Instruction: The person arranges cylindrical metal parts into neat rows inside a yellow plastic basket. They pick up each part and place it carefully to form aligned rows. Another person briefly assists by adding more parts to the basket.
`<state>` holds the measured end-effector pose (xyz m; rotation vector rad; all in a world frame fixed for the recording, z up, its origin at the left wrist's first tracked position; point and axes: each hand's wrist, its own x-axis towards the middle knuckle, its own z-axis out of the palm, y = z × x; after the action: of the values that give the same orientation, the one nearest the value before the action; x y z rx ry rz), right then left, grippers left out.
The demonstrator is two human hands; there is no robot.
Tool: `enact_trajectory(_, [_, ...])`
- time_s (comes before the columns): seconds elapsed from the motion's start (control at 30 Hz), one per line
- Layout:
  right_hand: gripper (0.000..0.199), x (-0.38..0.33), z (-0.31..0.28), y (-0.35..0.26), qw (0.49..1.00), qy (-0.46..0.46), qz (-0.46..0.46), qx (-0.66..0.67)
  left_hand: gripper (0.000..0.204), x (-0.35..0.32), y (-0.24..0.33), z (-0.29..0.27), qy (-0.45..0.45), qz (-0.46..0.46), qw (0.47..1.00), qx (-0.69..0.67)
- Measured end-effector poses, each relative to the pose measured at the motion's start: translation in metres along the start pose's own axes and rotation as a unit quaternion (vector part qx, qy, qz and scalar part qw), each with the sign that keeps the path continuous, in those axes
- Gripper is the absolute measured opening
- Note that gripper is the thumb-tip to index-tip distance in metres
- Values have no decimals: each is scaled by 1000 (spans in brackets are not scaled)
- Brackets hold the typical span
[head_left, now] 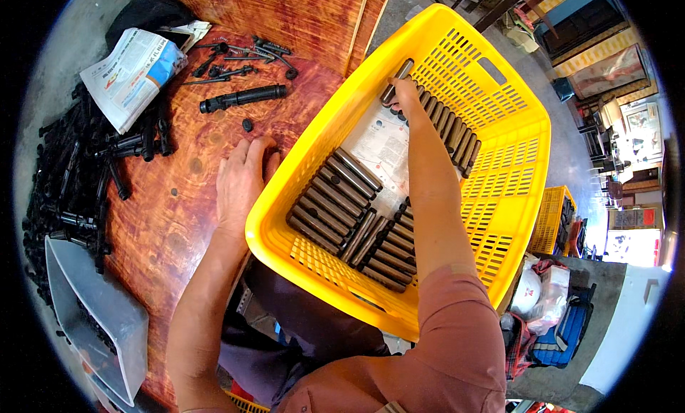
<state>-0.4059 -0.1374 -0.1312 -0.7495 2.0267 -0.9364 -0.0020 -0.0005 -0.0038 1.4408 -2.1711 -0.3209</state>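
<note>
A large yellow plastic basket [428,28] holds rows of dark brown tubes [328,206] with black ends, and a printed paper sheet [385,145] lines its bottom. Reaching to the basket's far end, my right hand [405,98] is closed around one dark tube [402,72], beside the row along the far right. Outside the basket, my left hand [242,177] rests on the reddish wooden table [178,220], fingers extended and holding nothing. Just beyond its fingertips lie a small black round part [247,125] and a thick black tube [242,98].
Thin black rods and screws [246,60] lie at the table's back. A heap of black parts [71,163] covers the left side, with a folded newspaper [135,78] on it. A grey bin [132,327] sits lower left. Another yellow basket [549,217] stands at right.
</note>
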Motion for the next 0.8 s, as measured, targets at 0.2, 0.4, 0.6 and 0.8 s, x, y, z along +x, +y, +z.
enact_trajectory(0.2, [40, -4, 7, 8, 993, 32, -64, -94, 22, 1, 2, -5, -43, -32, 999, 5])
enact_trajectory(0.4, [40, -5, 0, 12, 997, 37, -5, 61, 20, 2, 2, -2, -12, -8, 1000, -7])
enact_trajectory(0.6, [32, -2, -20, 25, 963, 191, -188, 14, 19, 3, 3, 0, -11, -6, 1000, -14])
enact_trajectory(0.8, [29, -19, -42, 5, 908, 280, -274, -151, 19, 1, 0, 2, -7, -6, 1000, -6])
